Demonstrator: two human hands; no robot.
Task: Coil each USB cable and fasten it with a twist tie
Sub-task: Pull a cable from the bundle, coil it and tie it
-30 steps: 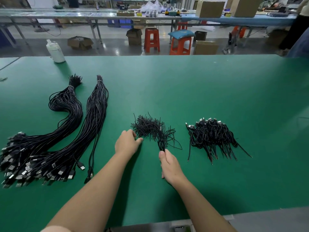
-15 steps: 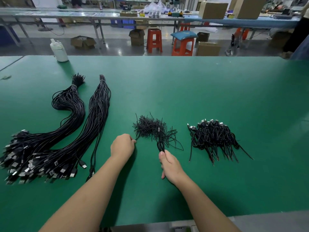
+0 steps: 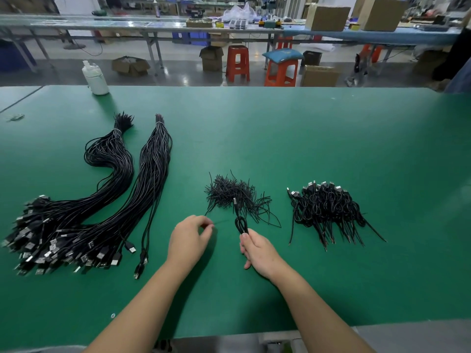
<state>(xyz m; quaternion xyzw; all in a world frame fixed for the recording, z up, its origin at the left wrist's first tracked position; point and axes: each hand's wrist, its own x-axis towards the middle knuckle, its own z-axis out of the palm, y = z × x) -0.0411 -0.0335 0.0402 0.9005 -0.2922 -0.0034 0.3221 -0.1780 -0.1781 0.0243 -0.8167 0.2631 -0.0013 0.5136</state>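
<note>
We see our right hand (image 3: 260, 253) near the middle of the green felt-covered work table (image 3: 305, 138), its fingers curled round a coiled black USB cable (image 3: 240, 224). The loops of that cable stick up out of the fist toward the far side, and its plug end reaches into the loose heap of short black twist ties (image 3: 234, 194) lying just beyond. Our left hand (image 3: 190, 238) sits just left of the right one, close to the near edge of that heap, with thumb and forefinger pinched together on a single thin black twist tie (image 3: 219, 222) that trails off to the right above the table; the other fingers are bent in loosely.

To the right of the ties lies a pile of black coiled and tied cables (image 3: 328, 210), their silver plugs pointing to the far side. On the left of the table we have two long bundles of uncoiled black USB cables: the left bundle (image 3: 112, 159) bends in a loop, the right bundle (image 3: 155, 169) runs straighter, and both are banded at the far tips. Their silver plugs fan out in a mass at the near left.

A white plastic bottle (image 3: 94, 79) stands at the far left edge of the table. Beyond it we see orange plastic stools (image 3: 238, 62) and brown cardboard boxes (image 3: 327, 18).
</note>
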